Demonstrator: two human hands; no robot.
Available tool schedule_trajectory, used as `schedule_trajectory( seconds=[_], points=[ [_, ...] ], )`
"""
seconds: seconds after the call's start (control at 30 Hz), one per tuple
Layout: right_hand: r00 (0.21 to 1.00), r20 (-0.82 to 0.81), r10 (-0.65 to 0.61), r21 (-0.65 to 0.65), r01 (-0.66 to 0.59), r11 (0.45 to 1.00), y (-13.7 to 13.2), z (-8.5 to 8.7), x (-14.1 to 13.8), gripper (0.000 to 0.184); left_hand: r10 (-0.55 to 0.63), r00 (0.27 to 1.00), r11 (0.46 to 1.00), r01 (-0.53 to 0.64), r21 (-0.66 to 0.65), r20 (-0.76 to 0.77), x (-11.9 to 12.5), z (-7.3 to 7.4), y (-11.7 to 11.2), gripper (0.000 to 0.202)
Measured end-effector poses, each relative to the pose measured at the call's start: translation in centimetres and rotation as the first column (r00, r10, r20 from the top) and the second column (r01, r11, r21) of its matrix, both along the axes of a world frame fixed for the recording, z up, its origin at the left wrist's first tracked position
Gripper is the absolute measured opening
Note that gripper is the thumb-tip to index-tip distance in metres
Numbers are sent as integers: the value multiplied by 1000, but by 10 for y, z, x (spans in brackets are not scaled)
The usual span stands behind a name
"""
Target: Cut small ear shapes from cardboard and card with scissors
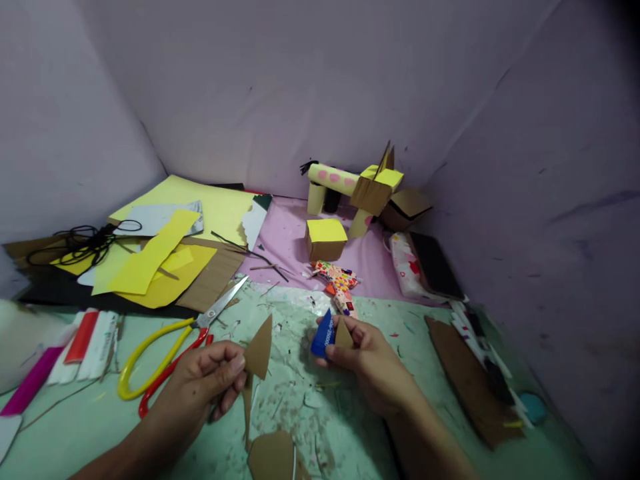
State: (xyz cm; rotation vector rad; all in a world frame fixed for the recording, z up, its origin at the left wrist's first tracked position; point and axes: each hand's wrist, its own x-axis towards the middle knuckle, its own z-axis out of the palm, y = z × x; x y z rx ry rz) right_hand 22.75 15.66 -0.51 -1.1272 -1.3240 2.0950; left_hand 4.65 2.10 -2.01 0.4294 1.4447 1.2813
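Note:
My left hand (213,377) pinches a pointed brown cardboard piece (261,347) by its left edge, its tip upward. Between the thumb and fingers of my right hand (367,353) are a blue pointed piece (324,335) with white print and a brown pointed cardboard piece (343,335), side by side. Scissors (173,353) with yellow and red handles lie partly open by my left hand. Below, near the front edge, rest a rounded cardboard scrap (273,455) and a narrow cardboard strip (247,407). Beyond my right hand lies a flowery patterned piece (340,280).
A cardboard animal figure (373,187) stands at the back, with a yellow-topped box (327,241) before it. Yellow paper (150,257), cardboard and black cord (93,243) pile at left, above several markers (93,347). A phone (435,265) and a cardboard strip (470,380) lie at right.

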Motion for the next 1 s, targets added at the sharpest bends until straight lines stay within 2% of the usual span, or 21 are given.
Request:
schedule_trajectory(
  seconds=[0.1, 0.2, 0.27, 0.33, 0.4, 0.5, 0.67, 0.8, 1.0],
  points=[
    [996, -26, -82, -75, 80, 994, -2, 1, -2, 24, 18, 998, 1000, -18, -4, 56, -1, -1, 3, 35],
    [995, -49, -88, -171, 79, 982, -5, 2, -4, 23, -17, 962, 999, 5, 42, 274, -2, -2, 5, 33],
    [994, -66, -82, -235, 64, 970, -8, 2, -6, 22, -70, 874, 996, 32, 87, 481, -3, -3, 4, 29],
    [993, -87, -76, -297, 47, 954, -12, 3, -8, 26, -126, 746, 991, 59, 123, 654, -3, -3, 2, 24],
    [993, -95, -76, -338, 39, 940, -15, 4, -10, 30, -179, 633, 982, 71, 174, 753, -3, -4, 0, 18],
    [995, -75, -69, -328, 40, 944, -18, 4, -12, 33, -239, 546, 966, 47, 255, 803, -3, -7, -2, 17],
    [996, -83, -14, -191, -2, 982, -19, -5, -10, 31, -258, 518, 958, 27, 285, 816, -4, -11, -4, 6],
    [997, -62, -54, -140, 45, 989, -20, -9, -9, 36, -263, 508, 958, 34, 285, 821, -5, -14, -4, 5],
    [987, -47, -156, -69, 152, 986, -15, 3, -6, 41, -244, 501, 964, 29, 266, 830, -4, -16, -5, 5]
  ],
)
